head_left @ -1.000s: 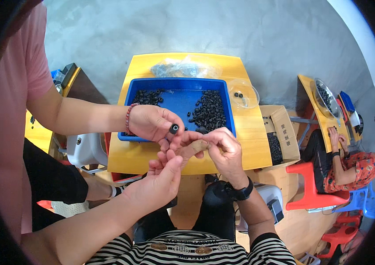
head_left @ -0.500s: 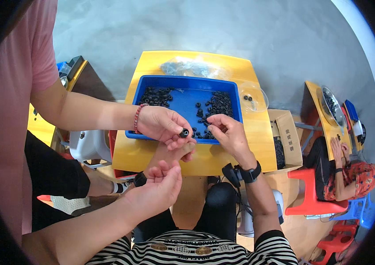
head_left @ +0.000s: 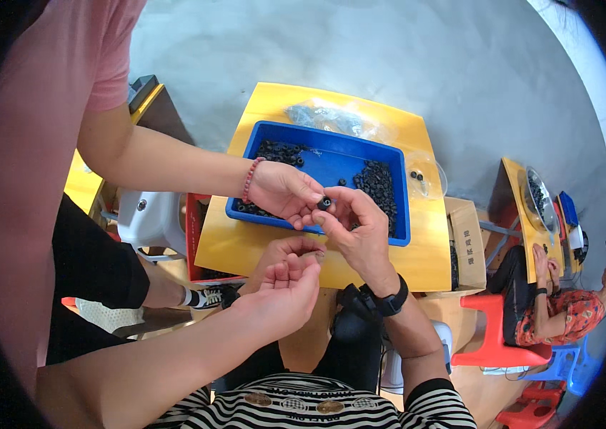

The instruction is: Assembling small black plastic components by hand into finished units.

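A small black ring-like plastic part (head_left: 325,204) with a pale centre is above the front of a blue tray (head_left: 254,223). My right hand (head_left: 361,227), wearing a black wristwatch, pinches this part between thumb and fingers. A co-worker's hand (head_left: 281,187) with a beaded bracelet touches it from the left. My left hand (head_left: 281,252) is curled just below, its fingertips together; whatever it holds is too small to make out. The co-worker's other hand (head_left: 290,289) partly covers it, with fingers bent. Heaps of similar black parts (head_left: 376,187) lie in the tray.
The tray stands on a yellow table (head_left: 417,266), with a clear plastic bag (head_left: 335,118) behind it and a clear round lid (head_left: 428,179) at its right. A cardboard box (head_left: 467,243) is beside the table. Farther right, another person (head_left: 567,311) sits near a red stool (head_left: 492,339).
My right hand has left the heap in the tray and moved left onto the black part in the co-worker's hand. That hand has shifted up and right with it.
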